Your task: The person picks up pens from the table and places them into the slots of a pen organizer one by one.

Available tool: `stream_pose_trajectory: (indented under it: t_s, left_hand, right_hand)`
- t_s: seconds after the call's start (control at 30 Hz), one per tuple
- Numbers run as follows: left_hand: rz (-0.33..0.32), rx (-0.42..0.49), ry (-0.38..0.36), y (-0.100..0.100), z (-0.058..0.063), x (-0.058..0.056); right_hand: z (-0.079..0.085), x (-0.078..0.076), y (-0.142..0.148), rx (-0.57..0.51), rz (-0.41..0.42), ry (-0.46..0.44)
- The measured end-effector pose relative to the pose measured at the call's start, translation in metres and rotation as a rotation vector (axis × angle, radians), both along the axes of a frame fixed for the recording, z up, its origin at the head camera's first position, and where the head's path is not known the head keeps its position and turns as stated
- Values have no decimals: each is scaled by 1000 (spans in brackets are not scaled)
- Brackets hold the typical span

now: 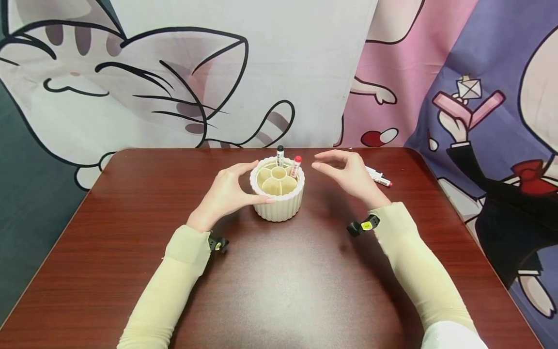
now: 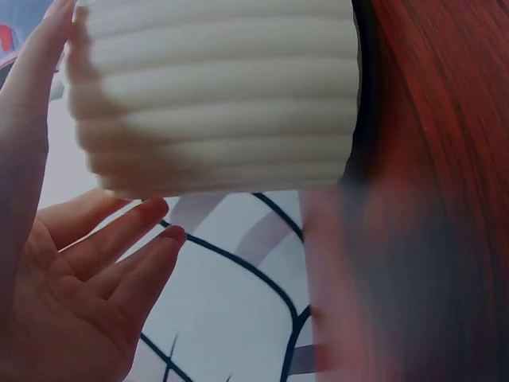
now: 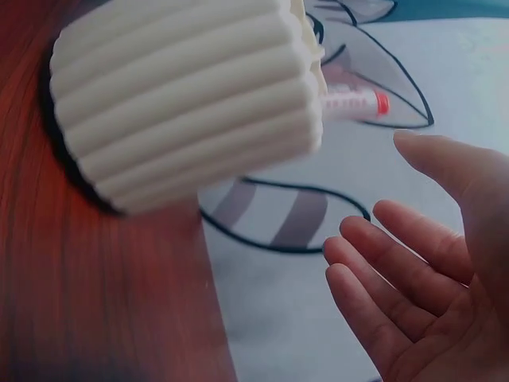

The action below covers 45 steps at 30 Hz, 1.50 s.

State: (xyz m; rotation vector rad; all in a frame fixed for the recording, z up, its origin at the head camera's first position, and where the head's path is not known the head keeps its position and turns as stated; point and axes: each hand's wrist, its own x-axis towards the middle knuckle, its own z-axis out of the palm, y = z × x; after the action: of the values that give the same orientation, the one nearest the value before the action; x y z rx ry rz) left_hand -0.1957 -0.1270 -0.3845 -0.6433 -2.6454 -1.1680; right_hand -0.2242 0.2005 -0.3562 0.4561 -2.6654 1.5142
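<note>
A cream, fluted pen holder point(image 1: 279, 208) with several compartments stands upright on the table. A black-capped marker point(image 1: 280, 156) and a red-capped marker point(image 1: 296, 166) stand in it, the red one leaning. My left hand point(image 1: 226, 191) holds the holder from its left side, thumb along the near rim and fingers at the far side. In the left wrist view, the fingers point(image 2: 119, 263) show at the edge of the ribbed wall. To the right of the holder, apart from it, my right hand point(image 1: 346, 174) hovers with thumb and fingers spread and nothing between them.
More white markers point(image 1: 379, 177), one with a red end, lie on the brown table point(image 1: 279, 291) behind the right hand. A cloth with cartoon figures point(image 1: 296, 63) hangs along the table's far edge. Each wrist wears a small black camera on a band.
</note>
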Motion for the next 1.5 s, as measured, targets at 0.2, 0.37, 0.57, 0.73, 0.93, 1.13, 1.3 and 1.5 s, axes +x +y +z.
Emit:
stream_pose_trajectory:
  t_s: [0.2, 0.37, 0.57, 0.73, 0.93, 1.13, 1.3, 1.5]
  left_hand:
    - [30, -3, 34, -5, 7, 6]
    - [37, -3, -5, -3, 6, 5]
    - [-14, -7, -41, 6, 0, -2]
    - [-62, 41, -75, 13, -5, -6]
    - [-43, 57, -85, 13, -7, -6]
    - [-39, 72, -85, 14, -8, -7]
    - [-39, 70, -86, 14, -8, -8]
    - [-43, 67, -88, 13, -8, -9]
  right_hand:
    - [-9, 2, 28, 51, -86, 3]
    - [-9, 4, 48, 43, -126, 1]
    - [-3, 8, 67, 59, -194, 27]
    - [0, 11, 83, 98, -259, 44]
    - [-1, 9, 102, 117, -321, 23]
    - [-7, 5, 120, 175, -377, -23]
    - [-14, 1, 134, 197, -403, -63]
    - [-23, -1, 146, 235, -417, -93]
